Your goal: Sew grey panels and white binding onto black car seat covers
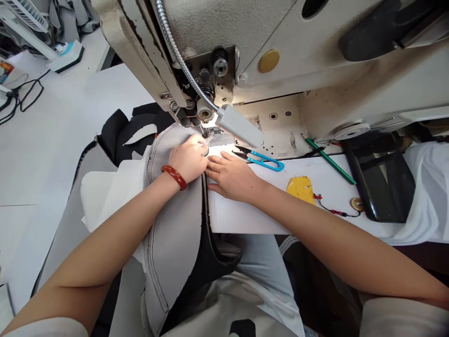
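A grey fabric piece (180,215) with a dark backing and stitched seams lies under the head of a sewing machine (210,28) and hangs over the table's front edge. My left hand (189,158), with a red bracelet on the wrist, is closed on this fabric close to the needle area; its fingertips are partly hidden. Beside it, my right hand (233,177) rests flat with its fingers stretched out, their tips at the fabric's dark edge. Just beyond the right hand lie blue thread snips (264,160).
A lamp (242,125) on a flexible metal neck lights the needle area. To the right are a green pencil (331,161), a yellow scrap (301,188), a beaded cord (336,212) and a black tray-like object (382,182). More fabric and white pieces (115,187) lie left.
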{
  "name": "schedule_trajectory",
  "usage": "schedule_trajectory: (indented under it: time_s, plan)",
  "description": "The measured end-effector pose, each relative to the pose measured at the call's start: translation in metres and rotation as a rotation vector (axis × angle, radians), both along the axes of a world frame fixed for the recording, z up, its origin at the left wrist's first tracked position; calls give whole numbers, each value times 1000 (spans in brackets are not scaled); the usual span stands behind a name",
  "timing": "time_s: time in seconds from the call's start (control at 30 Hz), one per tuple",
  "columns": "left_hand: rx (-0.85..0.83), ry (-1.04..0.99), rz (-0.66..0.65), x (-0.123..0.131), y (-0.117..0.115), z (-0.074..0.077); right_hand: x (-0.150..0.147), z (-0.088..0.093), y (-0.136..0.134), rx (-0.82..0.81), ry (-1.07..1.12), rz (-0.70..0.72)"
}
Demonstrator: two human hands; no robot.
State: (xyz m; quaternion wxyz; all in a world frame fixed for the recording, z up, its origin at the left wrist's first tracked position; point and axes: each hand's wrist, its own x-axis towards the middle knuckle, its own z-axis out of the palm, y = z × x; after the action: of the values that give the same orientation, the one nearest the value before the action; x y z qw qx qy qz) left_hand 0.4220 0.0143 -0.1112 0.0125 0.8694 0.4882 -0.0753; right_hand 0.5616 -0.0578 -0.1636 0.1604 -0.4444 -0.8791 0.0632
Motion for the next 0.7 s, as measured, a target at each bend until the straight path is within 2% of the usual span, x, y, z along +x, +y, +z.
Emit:
schedule_trajectory:
  time_s: [0.1,0.17,0.2,0.27,0.4,0.47,0.5,0.53,0.57,0.63,0.7]
  plan:
    - [31,-17,51,0,6,-3,-7,2,-13,42,7,-10]
    - [30,-5,64,0,8,-3,-18,7,-34,-16,56,136]
    - [20,13,61,1,7,-2,-25,10,-47,-99,115,223]
    - [-23,88,36,5,4,4,-38,18,-74,-380,322,321]
    - [-139,296,-44,11,-6,23,-57,38,-108,-1106,842,191]
    - [-172,339,-48,10,-10,30,-59,50,-113,-1349,991,162]
    - [-173,337,-41,8,-12,31,-59,55,-114,-1389,1009,180]
    - [-166,323,-37,5,-13,31,-57,59,-113,-1354,981,206]
    - [-156,302,-38,2,-14,30,-55,60,-112,-1245,904,218]
    - [-130,244,-50,-4,-17,26,-48,55,-107,-872,636,187]
    - [-97,191,-51,-7,-19,19,-41,39,-98,-466,357,109]
